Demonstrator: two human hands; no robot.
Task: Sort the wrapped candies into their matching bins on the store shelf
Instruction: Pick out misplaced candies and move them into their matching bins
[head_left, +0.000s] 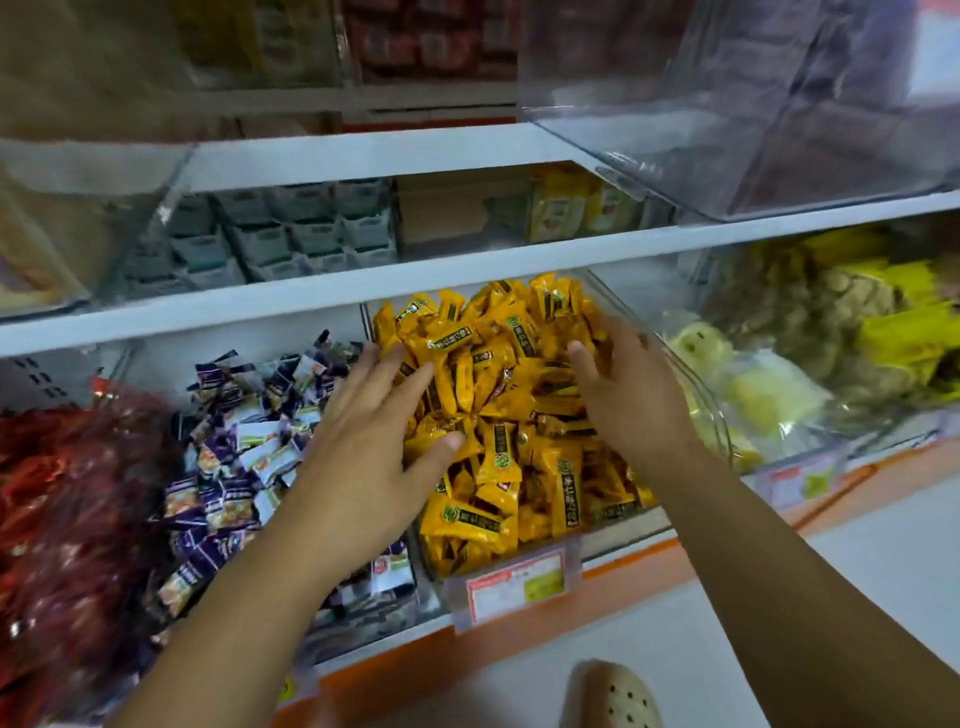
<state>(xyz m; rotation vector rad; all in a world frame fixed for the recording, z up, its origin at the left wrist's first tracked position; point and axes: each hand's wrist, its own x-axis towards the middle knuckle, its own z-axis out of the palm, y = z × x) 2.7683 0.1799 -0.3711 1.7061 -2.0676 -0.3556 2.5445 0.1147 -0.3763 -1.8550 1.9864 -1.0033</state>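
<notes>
Left hand (374, 436) is open, fingers spread and straight, palm down. Its fingertips and thumb rest on the heap of yellow foil-wrapped candies with green round logos (498, 364). Right hand (626, 395) is also open, fingers straight, laid against the right side of the same heap, gripping nothing. The yellow candies lie between and under both hands, filling a clear plastic bin (714, 415) on the store shelf. The bin's right wall is just right of the right hand.

Just left of the left hand, partly under its wrist, is a pile of purple-and-white wrapped candies (234, 467) in the next compartment. Further left of that is a blurred mass of red shiny wrapped candies (67, 493). Right of the right hand, beyond the bin wall, are pale yellow bagged sweets (753, 395).

A clear-framed price label with red and green print (514, 582) hangs on the bin front, below and between the forearms. A white shelf board (363, 283) runs above both hands. A beige perforated clog (615, 699) is on the floor below the right forearm.
</notes>
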